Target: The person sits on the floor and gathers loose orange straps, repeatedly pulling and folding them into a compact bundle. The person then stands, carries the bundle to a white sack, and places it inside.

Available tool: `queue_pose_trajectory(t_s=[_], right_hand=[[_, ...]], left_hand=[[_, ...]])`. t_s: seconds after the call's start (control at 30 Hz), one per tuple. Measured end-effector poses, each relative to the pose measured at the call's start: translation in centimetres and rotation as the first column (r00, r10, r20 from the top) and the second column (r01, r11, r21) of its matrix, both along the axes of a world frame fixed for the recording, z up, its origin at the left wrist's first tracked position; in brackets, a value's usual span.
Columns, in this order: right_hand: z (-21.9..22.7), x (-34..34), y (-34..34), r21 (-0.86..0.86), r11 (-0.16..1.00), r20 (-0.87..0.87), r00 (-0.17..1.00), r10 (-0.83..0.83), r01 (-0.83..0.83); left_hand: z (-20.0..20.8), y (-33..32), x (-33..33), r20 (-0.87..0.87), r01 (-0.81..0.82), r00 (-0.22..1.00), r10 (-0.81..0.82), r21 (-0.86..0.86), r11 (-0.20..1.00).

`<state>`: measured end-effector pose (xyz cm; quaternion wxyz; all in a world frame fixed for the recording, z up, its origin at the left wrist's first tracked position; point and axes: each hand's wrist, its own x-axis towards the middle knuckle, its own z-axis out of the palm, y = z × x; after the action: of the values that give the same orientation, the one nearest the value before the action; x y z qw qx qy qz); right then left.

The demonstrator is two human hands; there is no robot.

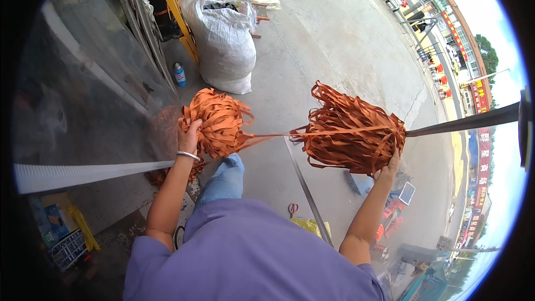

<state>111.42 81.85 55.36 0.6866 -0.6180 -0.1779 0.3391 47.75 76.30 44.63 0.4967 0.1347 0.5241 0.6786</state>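
My left hand [191,136] is wrapped round a bundle of bright orange strips [218,120], gathered into a loose ball in front of me on the left. To the right, my right hand [390,166] grips the gathered end of a darker rust-brown bundle of strips [354,131], shaped like a mop head with its loose ends toward the left. Several thin strips stretch taut across the gap between the two bundles. Both bundles are held above the ground. The fingers of my right hand are partly hidden by the strips.
A full white woven sack [225,50] stands ahead, with a blue spray can [179,73] beside it. Clear plastic sheeting [106,61] hangs at left. A dark bar [462,120] meets the right bundle's end. Red-handled scissors [293,209] lie on the concrete floor.
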Motion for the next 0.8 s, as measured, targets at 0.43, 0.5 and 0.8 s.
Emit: queue_pose_trajectory(t_s=[0.43,0.5,0.8], right_hand=[[-9.3,-0.9,14.3,-0.541,0.808,0.446,0.735,0.511,-0.234],[-10.7,-6.6,18.3,-0.636,0.711,0.469,0.582,0.665,-0.299],[-9.7,-22.3,32.1,-0.416,0.130,0.196,0.051,0.979,-0.900]], left_hand=[[-6.1,18.4,9.4,-0.254,-0.221,0.953,0.165,-0.209,0.953],[-2.0,20.6,13.0,-0.088,-0.135,0.989,0.122,-0.164,0.977],[0.7,29.4,24.9,-0.515,-0.035,0.854,-0.075,-0.201,0.979]])
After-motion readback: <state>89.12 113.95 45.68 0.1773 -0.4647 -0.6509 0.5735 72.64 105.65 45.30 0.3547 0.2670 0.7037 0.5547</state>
